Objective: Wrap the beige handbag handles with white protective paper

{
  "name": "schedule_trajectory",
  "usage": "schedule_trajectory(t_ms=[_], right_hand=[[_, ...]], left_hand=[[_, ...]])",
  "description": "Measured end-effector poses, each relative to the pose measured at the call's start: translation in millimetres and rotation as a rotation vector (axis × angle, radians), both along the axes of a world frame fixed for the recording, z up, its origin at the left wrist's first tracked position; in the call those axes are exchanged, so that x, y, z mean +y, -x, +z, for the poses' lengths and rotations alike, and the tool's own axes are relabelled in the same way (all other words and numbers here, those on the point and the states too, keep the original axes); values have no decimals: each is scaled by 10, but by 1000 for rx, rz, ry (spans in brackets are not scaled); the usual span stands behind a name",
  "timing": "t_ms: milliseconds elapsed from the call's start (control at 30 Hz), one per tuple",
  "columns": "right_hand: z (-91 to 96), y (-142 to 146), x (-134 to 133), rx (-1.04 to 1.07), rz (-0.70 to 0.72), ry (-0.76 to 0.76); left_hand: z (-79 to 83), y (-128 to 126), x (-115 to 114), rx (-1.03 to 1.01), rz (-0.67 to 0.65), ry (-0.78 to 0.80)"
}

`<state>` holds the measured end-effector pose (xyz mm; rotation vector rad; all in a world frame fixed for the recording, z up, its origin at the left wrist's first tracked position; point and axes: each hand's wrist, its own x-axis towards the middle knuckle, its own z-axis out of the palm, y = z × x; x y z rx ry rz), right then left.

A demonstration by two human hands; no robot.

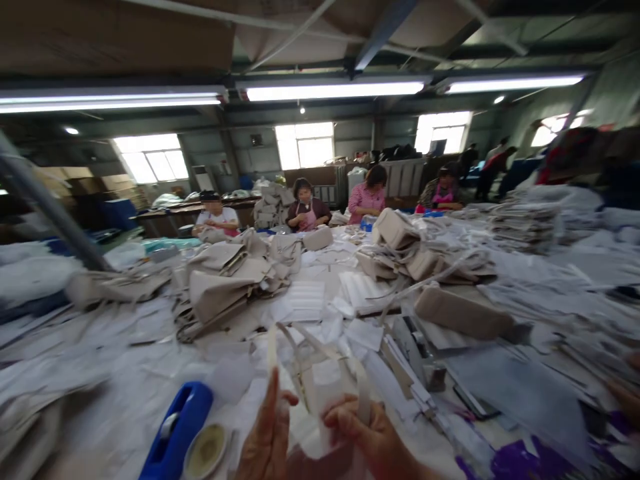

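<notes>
My left hand (270,430) is at the bottom middle, its index finger stretched upward and its thumb apart. A pale strap (273,347) rises just beyond that fingertip; whether they touch, I cannot tell. To its right, my right hand (367,433) is closed, thumb and fingers pinching a white strip of wrapping (327,387). A light strap loop (361,383) passes by the back of this hand. Between both hands stands what looks like a bag, partly hidden and blurred, with thin beige handles (297,347).
A blue tape dispenser (177,433) and a roll of tape (206,450) lie at the left. Beige bags (225,287) are heaped ahead, another bag (460,310) to the right. Purple material (530,457) lies lower right. Several people sit across the table; a hand (625,400) shows at the right edge.
</notes>
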<state>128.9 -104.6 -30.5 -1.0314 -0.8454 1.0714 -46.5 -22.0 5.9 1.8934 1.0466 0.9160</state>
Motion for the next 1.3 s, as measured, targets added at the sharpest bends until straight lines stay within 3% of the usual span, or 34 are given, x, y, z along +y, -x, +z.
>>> schedule_trajectory(t_ms=[100,233,367,533,700,833,1033,1300], right_hand=[[-5,24,-48,-98,38,-16],[-61,54,-60,-226,150,3],[-100,59,-51,-376,306,-83],[42,-181,9,-346,128,-16],[432,-384,233,-232,-55,-168],[624,-330,413,-203,-82,-259],[616,-224,482,-314,-32,-303],[434,-255,406,-452,64,-413]], left_hand=[[5,60,73,-23,-186,82],[101,-30,82,-31,-275,274],[90,-131,87,-131,-198,369],[60,-103,100,-45,-117,308],[122,-161,43,-23,-184,387],[155,-244,-25,31,-242,445],[159,-269,-75,115,-322,467],[218,-294,-68,83,-379,520]])
